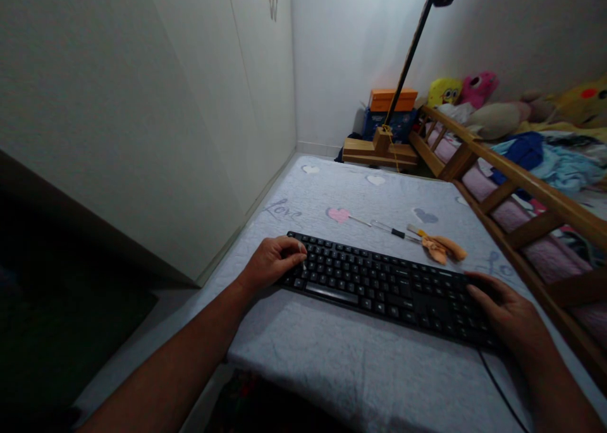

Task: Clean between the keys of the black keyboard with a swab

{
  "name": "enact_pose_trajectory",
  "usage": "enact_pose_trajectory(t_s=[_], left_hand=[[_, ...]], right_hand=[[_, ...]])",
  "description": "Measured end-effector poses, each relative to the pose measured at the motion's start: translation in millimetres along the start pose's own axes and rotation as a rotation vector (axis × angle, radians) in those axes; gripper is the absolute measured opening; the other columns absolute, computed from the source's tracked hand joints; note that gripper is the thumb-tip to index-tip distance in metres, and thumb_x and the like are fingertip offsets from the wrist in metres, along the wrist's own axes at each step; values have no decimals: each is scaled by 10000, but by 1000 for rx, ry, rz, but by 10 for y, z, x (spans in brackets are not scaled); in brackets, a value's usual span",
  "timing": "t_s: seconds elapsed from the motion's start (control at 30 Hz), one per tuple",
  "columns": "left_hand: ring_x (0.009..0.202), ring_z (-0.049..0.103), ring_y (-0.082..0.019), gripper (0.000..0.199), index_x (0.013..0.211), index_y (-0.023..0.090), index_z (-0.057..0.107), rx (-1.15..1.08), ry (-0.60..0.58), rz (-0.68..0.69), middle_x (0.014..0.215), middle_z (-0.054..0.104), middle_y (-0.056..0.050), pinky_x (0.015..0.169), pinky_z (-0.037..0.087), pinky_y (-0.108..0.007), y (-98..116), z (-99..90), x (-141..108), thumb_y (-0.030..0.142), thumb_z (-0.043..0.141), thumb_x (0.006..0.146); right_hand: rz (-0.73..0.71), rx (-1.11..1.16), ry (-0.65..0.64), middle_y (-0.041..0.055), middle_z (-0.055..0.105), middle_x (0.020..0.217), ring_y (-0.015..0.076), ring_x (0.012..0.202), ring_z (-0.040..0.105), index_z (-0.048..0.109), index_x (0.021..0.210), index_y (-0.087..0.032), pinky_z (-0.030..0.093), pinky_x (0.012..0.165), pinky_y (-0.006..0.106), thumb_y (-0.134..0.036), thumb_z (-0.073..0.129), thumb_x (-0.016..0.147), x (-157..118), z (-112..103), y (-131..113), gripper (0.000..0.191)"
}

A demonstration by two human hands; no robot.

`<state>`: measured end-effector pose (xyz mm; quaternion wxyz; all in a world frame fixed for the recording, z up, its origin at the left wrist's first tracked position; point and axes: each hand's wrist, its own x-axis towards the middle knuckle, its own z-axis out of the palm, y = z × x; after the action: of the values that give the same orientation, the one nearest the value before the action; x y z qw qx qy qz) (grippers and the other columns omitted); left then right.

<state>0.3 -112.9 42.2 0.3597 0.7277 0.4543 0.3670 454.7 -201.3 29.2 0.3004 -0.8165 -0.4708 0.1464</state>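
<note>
A black keyboard (379, 281) lies on the pale blue cloth with heart prints. At its left end, my left hand (277, 259) is closed, thumb and fingers pinched over the keys on something small and whitish that I cannot make out. My right hand (505, 306) rests at the keyboard's right end, fingers around its edge and thumb on top. Behind the keyboard lie a thin white stick (360, 220), a wire tool with a black grip (398, 233), a small brush with a yellow part (416, 230) and an orange cloth (435, 248).
A wooden bed rail (535, 193) runs along the right, with plush toys and bedding beyond. A wooden stand base (379, 150) with a dark pole is behind the cloth-covered surface, near an orange box (392, 99). A white cabinet (190, 104) fills the left. The keyboard cable trails front right.
</note>
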Motion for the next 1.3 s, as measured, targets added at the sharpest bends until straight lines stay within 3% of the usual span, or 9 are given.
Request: enact_pose_trajectory(t_s=[0.33,0.53,0.67,0.77,0.9,1.3], left_hand=[[651,577,-119,173,929,171,693,-28,38,-30,708,637,12,615,449,-230,-15,45,9,276,663,794],[678,606,-134,140,882,170,702,99,49,-13,742,678,-2,663,457,-245,43,43,22,274,653,802],[774,646,-150,156,891,180,721,187,-26,16,840,723,-11,733,462,-249,124,-23,59,278,612,837],[759,646,-141,153,843,181,720,242,-112,44,813,721,1,729,453,-237,188,-66,115,253,586,853],[733,641,-134,141,842,189,722,307,-129,72,771,707,12,702,439,-231,231,-67,185,219,585,849],[790,640,-154,104,860,194,702,326,-11,216,837,709,-16,759,463,-277,130,32,135,196,598,865]], right_hand=[[8,-9,-15,85,712,1110,354,1071,643,715,1064,-241,469,973,476,-657,568,621,2,-4,-5,624],[-4,-4,-12,79,715,1087,347,1043,651,712,1067,-238,474,962,474,-652,575,631,1,0,17,617],[-21,0,-29,88,704,1122,342,1057,643,703,1084,-234,464,970,470,-641,575,663,10,5,55,599],[-18,-2,-37,90,695,1142,337,1080,632,697,1099,-228,447,995,457,-632,572,672,3,-2,54,602],[-16,-2,-38,89,693,1145,340,1087,627,695,1094,-230,440,1004,461,-643,571,676,-12,-12,19,601],[-119,-12,12,64,735,1068,335,991,673,721,1042,-255,506,910,470,-624,585,700,45,26,144,521]])
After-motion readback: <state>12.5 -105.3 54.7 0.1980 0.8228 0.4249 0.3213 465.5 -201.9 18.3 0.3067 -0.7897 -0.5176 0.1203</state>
